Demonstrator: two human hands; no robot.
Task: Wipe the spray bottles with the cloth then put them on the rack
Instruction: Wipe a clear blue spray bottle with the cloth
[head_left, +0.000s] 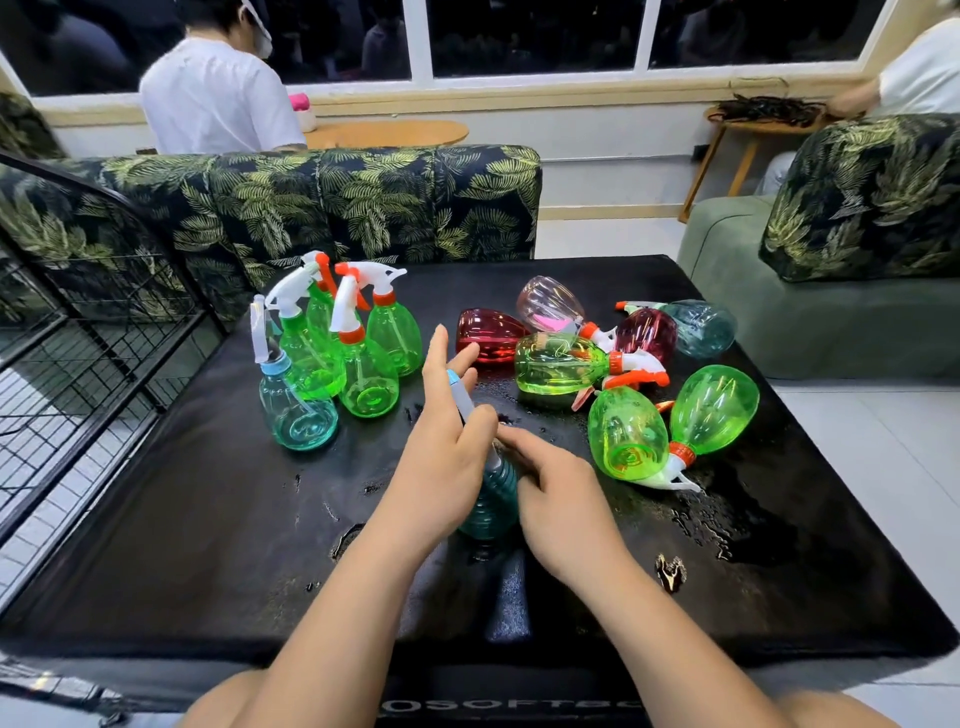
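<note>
The blue bottle (491, 501) is in the middle of the wet black table (208, 519), between both hands. Its fat end points at the person and its spray top points away. The left hand (441, 452) grips the thin top, with two fingers sticking out. The right hand (561, 499) lies on the fat part. I cannot tell if it wraps around. I see no cloth. The rack (78, 338) is off to the left, so the left hand is nearer to it.

leaf-print sofa (332, 202), dark windows (530, 36), tiled floor (878, 447)
</note>
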